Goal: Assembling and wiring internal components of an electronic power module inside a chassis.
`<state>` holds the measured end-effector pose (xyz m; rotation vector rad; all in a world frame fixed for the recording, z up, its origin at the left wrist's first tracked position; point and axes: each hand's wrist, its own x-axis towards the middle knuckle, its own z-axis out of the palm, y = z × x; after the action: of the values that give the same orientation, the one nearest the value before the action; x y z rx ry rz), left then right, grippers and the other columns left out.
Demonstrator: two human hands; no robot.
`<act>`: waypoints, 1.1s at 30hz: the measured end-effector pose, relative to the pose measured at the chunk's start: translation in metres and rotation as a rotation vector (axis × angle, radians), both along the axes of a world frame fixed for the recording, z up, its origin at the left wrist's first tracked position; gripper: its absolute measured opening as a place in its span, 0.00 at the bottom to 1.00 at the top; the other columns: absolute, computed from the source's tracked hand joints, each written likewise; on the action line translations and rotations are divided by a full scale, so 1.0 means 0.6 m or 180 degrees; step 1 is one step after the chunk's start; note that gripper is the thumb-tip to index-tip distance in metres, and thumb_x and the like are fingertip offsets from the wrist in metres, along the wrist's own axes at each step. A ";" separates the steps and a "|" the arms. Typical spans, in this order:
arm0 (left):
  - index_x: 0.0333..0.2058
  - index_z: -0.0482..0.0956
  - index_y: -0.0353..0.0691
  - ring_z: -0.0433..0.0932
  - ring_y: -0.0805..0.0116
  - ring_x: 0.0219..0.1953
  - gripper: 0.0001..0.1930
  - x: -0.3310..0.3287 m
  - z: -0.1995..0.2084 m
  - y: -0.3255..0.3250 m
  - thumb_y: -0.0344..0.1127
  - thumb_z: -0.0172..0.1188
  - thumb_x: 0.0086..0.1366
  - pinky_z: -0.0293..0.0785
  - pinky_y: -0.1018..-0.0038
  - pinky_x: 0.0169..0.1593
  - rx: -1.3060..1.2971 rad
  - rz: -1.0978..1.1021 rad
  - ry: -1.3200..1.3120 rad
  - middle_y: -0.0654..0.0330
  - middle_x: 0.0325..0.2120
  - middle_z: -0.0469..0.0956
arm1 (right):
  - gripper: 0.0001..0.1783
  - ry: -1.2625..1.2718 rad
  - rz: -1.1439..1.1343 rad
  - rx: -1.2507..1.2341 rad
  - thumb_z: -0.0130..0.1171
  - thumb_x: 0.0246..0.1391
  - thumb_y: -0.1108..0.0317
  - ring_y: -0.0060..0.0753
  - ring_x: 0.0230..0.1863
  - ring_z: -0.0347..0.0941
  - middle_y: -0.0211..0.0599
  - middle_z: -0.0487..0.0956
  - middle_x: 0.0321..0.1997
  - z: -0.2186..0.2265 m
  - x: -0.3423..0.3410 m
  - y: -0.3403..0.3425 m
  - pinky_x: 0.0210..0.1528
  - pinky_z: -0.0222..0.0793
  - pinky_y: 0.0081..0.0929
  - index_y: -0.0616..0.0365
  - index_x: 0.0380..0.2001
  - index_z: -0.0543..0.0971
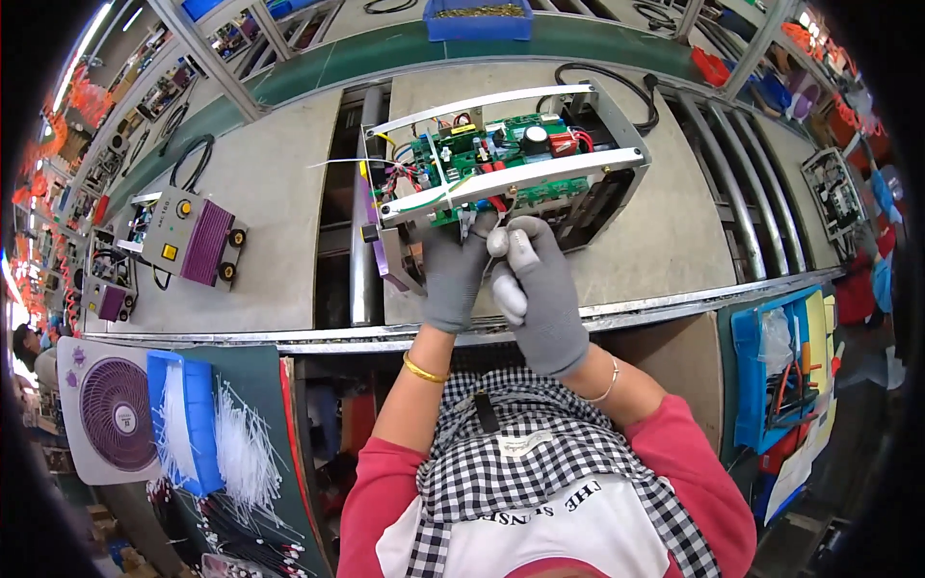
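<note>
An open-frame electrical unit lies on the bench in front of me, its green circuit boards, wires and two silver side rails exposed. My left hand, in a grey glove, reaches under the near rail among red-sleeved wires. Its fingers are bent together and partly hidden; what they grip is unclear. Close beside it, my right hand, gloved alike with pale fingertips, is closed in a pinch at the unit's near side. Something thin shows between the hands, too small to name. A white strand sticks out at the unit's left.
Purple-and-grey units stand on the left, another unit at far right. Metal rollers break the bench top. A black power cable lies behind. Below left are a purple fan and white cable ties; a blue tool tray is right.
</note>
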<state>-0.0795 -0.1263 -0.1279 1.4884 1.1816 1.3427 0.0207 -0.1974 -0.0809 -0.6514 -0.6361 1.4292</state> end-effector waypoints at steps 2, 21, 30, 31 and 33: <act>0.38 0.79 0.32 0.76 0.70 0.29 0.17 -0.005 -0.024 0.010 0.43 0.64 0.63 0.73 0.68 0.34 0.0072 -0.0039 -0.0230 0.56 0.31 0.82 | 0.09 -0.0046 -0.0079 -0.0006 0.44 0.70 0.64 0.12 0.14 0.54 0.31 0.74 0.42 0.010 -0.025 -0.004 0.14 0.49 0.13 0.55 0.48 0.64; 0.48 0.77 0.32 0.74 0.74 0.27 0.14 -0.118 0.013 -0.115 0.33 0.52 0.68 0.70 0.77 0.34 0.0892 0.0621 0.0266 0.56 0.33 0.79 | 0.13 -0.1786 -0.0425 -0.0056 0.48 0.66 0.65 0.19 0.31 0.73 0.39 0.79 0.43 -0.113 0.132 -0.022 0.32 0.72 0.19 0.61 0.47 0.72; 0.57 0.68 0.29 0.75 0.75 0.39 0.23 -0.169 -0.028 -0.010 0.44 0.43 0.75 0.74 0.82 0.33 0.0148 0.1013 -0.0668 0.56 0.44 0.73 | 0.11 -0.2836 -0.0641 -0.0500 0.51 0.63 0.67 0.18 0.29 0.73 0.33 0.81 0.34 -0.199 0.208 -0.053 0.33 0.70 0.19 0.63 0.43 0.76; 0.58 0.66 0.28 0.74 0.71 0.45 0.23 -0.180 -0.050 -0.017 0.41 0.45 0.74 0.75 0.78 0.41 0.0160 0.0880 -0.0708 0.55 0.47 0.71 | 0.10 -0.3041 -0.0706 -0.0456 0.53 0.62 0.69 0.21 0.30 0.74 0.34 0.81 0.33 -0.206 0.205 -0.053 0.33 0.71 0.21 0.63 0.40 0.78; 0.55 0.65 0.31 0.77 0.68 0.42 0.16 -0.158 -0.032 -0.023 0.33 0.46 0.72 0.81 0.71 0.45 0.0456 0.0854 0.0158 0.55 0.50 0.69 | 0.11 -0.3188 -0.0825 -0.0269 0.56 0.61 0.65 0.26 0.29 0.75 0.37 0.81 0.32 -0.199 0.201 -0.055 0.33 0.71 0.24 0.61 0.38 0.80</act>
<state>-0.1742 -0.1404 -0.1471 1.5098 1.3795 1.6063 0.1410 -0.2305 -0.2001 -1.4811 -1.2055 0.8208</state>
